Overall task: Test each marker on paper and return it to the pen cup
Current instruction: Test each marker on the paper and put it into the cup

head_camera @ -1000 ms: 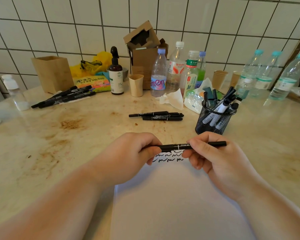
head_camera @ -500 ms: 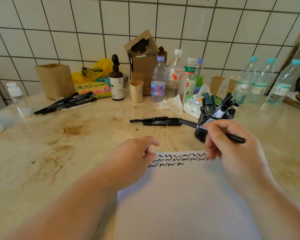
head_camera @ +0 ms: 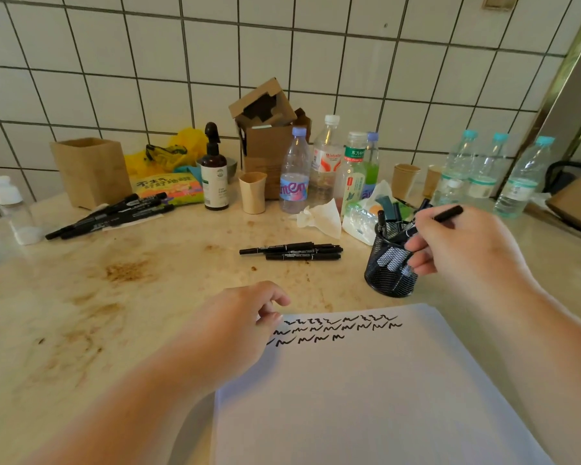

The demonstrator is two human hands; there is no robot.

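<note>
One marker (head_camera: 446,214), pinched in the right hand (head_camera: 463,243), slants down-left into the pen cup (head_camera: 388,266) just beside it; the left hand (head_camera: 245,323) rests loosely curled and empty on the paper (head_camera: 366,391).

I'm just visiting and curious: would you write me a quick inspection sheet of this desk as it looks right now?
Surface: pale stone counter, brown stains at left.
Job's things: paper with three rows of black squiggles; mesh pen cup holding markers; three loose markers mid-counter; another marker pile at far left.
Clutter: water bottles, spray bottle, paper cup, open cardboard box, tissue, wooden box.
Hands: right hand grips a black marker over the cup; left hand rests on the paper's corner.
Cables: nothing seen.
Surroundings: white tiled wall.
</note>
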